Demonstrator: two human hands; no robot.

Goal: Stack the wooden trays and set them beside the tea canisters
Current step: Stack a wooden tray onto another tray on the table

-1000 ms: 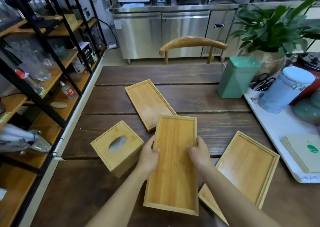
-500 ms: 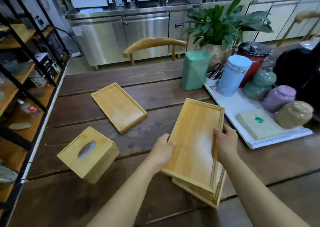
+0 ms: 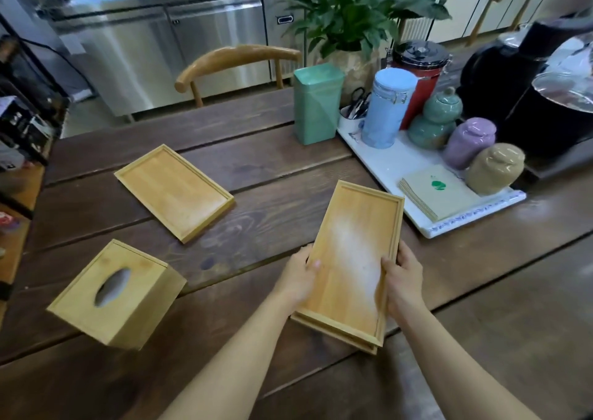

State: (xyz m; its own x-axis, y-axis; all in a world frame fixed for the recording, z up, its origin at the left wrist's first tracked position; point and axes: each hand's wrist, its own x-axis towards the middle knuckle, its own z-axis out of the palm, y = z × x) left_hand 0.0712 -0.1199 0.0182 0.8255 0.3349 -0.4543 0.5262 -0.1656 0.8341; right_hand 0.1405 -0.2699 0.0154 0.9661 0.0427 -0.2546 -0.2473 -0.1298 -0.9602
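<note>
Stacking: two wooden trays now paired, the top tray (image 3: pixel 353 259) seated on the lower tray (image 3: pixel 362 344), of which only a near edge shows.
Change: half a second ago the top tray was tilted above the lower one; now it lies nearly flush, so the first stacking step looks done.
Left hand (image 3: pixel 296 278): closed on the stack's left long side, thumb over the rim.
Right hand (image 3: pixel 402 278): gripping the right long side, fingers wrapped under.
Third tray (image 3: pixel 175 192): lying alone on the table (image 3: pixel 256 176), far left of the stack, untouched.
Tea canisters (image 3: pixel 449 124): grouped on the white tray (image 3: pixel 385 163), right and far; stack sits just beside its near corner.
Tissue box (image 3: pixel 117 294): near left, well apart.
Remaining: third tray still to be added, then placement.
</note>
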